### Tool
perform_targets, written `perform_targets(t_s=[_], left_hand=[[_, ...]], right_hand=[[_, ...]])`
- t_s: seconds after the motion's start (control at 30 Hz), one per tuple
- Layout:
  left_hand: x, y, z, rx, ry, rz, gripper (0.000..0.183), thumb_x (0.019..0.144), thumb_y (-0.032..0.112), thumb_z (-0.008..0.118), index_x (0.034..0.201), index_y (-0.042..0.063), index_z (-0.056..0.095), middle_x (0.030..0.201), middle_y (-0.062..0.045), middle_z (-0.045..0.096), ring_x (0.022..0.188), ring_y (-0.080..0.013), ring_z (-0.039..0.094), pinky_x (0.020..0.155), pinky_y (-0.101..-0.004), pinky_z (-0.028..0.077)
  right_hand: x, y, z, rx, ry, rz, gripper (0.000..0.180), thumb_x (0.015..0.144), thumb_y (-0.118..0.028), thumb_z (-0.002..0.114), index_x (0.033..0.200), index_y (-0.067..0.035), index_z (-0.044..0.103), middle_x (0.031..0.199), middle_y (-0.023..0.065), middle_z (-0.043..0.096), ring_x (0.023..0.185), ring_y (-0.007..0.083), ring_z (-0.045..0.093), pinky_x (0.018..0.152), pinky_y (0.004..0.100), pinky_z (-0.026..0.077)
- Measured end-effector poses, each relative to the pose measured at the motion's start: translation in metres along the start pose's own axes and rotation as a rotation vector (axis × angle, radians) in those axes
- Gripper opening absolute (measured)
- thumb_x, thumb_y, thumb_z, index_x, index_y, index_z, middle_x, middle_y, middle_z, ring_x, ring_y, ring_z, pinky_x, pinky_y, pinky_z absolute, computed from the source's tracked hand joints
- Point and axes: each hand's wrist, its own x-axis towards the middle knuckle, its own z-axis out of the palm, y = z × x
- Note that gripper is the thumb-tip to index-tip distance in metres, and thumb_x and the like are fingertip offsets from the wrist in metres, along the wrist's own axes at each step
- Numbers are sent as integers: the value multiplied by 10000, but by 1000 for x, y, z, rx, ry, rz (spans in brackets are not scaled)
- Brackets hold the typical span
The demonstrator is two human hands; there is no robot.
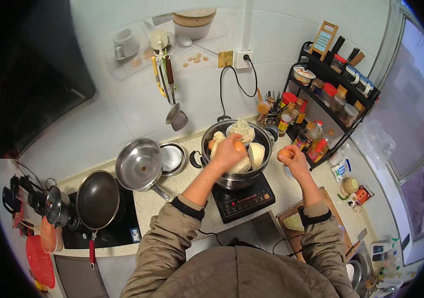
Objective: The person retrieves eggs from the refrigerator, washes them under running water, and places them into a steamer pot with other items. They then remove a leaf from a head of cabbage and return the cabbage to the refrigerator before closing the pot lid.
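My left hand [228,152] holds a brown egg [240,146] over a large metal pot [234,183]. Out to the right, above the counter, my right hand [296,160] grips another brown egg [284,154]. Inside the pot lie pale bun-like pieces [257,154], and a bowl with whitish, lumpy food [242,130] stands at its back. Another orange-brown egg shows partly at the pot's left inner side. Under the pot is a black induction cooker [243,201] with a red light lit. A small dish beneath my right hand is mostly hidden.
Left of the pot are a steel pan [139,164] and a black frying pan [98,199]. A black spice rack [331,108] with jars and bottles stands at the right. A wooden board [331,216] lies near the front edge, beside the sink [362,268]. Ladles [174,115] hang on the wall.
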Motion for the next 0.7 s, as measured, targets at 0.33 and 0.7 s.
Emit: perform_targets(t_s=[0.33,0.7], left_hand=[[46,-69,-46,-119,95,-203,496,641,237,770,1051,19,598,903,-129,660,813,-219,630,750,-311,503],[57,-98,-34,-153,34,-176,503,645,247,782,1065,26,616,968,-149,665,871,-234,643,782,-328,507]], right_hand=[[62,-27,111,-205,-151,-258,360,723,-189,757,1003,-29,594,920,170,642,858,309,627,766,368,491],[70,-35,163,-736,-230,-16,198,738,-191,683,813,-13,640,869,209,662,828,378,638,731,449,508]])
